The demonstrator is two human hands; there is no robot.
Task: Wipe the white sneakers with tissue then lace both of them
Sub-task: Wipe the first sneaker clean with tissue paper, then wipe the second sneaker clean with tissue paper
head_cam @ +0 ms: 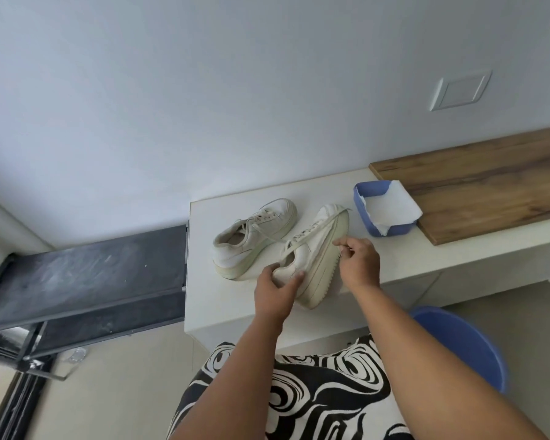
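On the far left a dark metal frame [86,281] leans low beside the white table [223,315]. Two white sneakers sit on the table. The left sneaker [254,239] stands flat with its toe pointing toward the wall. Just beside it, the right sneaker [318,255] is tipped over on its side, so its thick sole faces right. The left hand [278,289] holds the heel end of the tipped sneaker, with its thumb and fingers curled around it in a firm grip. A loose lace [311,236] runs along the top of that shoe toward the toe. The right hand [359,263] is by the sole of the same sneaker, with its fingers curled in; its fingertips seem to pinch something thin, maybe the lace end, but I cannot tell for sure. Farther right, a blue tray [365,214] with white tissue [391,204] in it rests on the table, next to a brown wooden board [489,182]. A blue bucket [464,341] sits on the floor below. A black and white swirly cloth [318,385] shows at the bottom.
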